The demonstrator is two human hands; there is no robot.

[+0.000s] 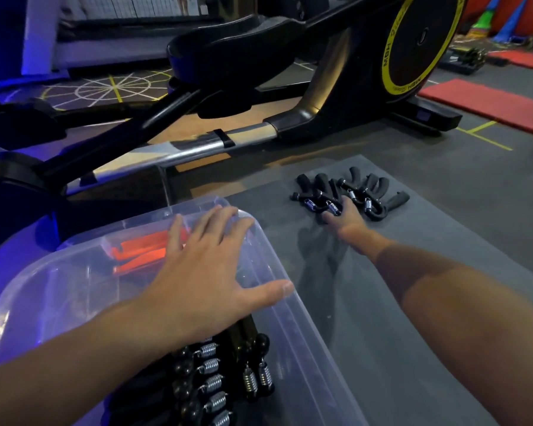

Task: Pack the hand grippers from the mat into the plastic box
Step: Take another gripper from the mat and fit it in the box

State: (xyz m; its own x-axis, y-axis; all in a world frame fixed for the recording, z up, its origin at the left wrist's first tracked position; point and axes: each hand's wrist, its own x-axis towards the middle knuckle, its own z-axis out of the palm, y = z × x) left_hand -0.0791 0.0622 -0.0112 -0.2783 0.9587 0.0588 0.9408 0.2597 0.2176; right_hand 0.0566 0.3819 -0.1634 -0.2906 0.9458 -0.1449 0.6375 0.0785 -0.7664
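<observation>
A heap of several black hand grippers (pixel 354 192) with steel springs lies on the grey mat (pixel 413 272). My right hand (pixel 346 219) reaches into the near edge of that heap, its fingers among the grippers; whether it holds one cannot be told. The clear plastic box (pixel 293 342) stands at the mat's left edge. Several hand grippers (pixel 225 379) lie in rows in its near end. My left hand (pixel 206 265) hovers flat over the box with fingers spread and nothing in it.
An orange object (pixel 136 250) lies in the far end of the box. A black elliptical trainer (pixel 290 87) with a yellow-ringed wheel stands just behind the mat and box. Red mats (pixel 490 103) lie on the floor at right.
</observation>
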